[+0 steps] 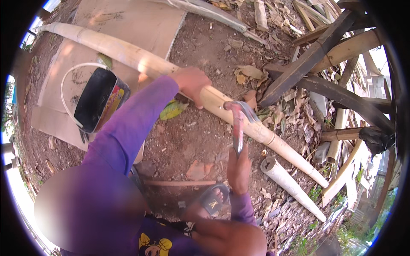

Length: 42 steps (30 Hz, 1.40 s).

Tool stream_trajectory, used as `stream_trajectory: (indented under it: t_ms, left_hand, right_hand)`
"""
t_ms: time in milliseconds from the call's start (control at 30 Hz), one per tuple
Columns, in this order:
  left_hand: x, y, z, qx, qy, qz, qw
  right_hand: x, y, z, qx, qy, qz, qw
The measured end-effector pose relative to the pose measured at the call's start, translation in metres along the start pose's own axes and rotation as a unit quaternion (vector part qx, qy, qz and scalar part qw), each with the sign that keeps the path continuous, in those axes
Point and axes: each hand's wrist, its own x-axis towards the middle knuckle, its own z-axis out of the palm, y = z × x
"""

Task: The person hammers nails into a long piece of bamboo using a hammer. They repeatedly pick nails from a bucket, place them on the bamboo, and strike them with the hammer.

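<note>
A long bamboo pole [123, 52] runs slantwise across the view, from upper left to lower right. My left hand [192, 84] is wrapped over it near the middle, its purple sleeve reaching across from the left. Just past that hand, the head of a claw hammer [237, 120] is at the pole; whether it touches cannot be told. My right hand [238, 169] grips the hammer's handle, with the red-worn neck above the fist. Beside the hammer's face is a small shiny spot [221, 108] on the bamboo, too small to make out.
A black bucket [96, 96] with a white handle stands on cardboard [131, 19] at left. Crossed timber beams [307, 60] and dry leaves fill the right. A shorter bamboo piece [293, 188] lies at lower right. A sandalled foot [214, 200] rests on the soil below.
</note>
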Motion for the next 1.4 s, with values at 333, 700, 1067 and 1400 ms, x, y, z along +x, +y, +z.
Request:
stream_trajectory:
  t_ms: [333,700,1067,1400]
  left_hand:
    - [0.003,-0.001,0.004,0.005,0.003,0.001,1.0]
    - [-0.008,0.007,0.003,0.02,0.003,-0.024,0.999]
    - [-0.031,0.017,0.043,0.213,0.207,0.05,0.954]
    - [-0.005,0.001,0.008,0.08,0.084,0.058,0.992]
  right_hand:
    - [0.014,0.036,0.027,-0.062,0.037,-0.125,0.99]
    - [-0.064,0.103,-0.02,-0.22,0.039,-0.018,0.975]
    - [-0.078,0.142,-0.017,-0.224,-0.003,-0.04,0.974]
    - [-0.028,0.019,-0.05,0.253,0.035,-0.145,0.956]
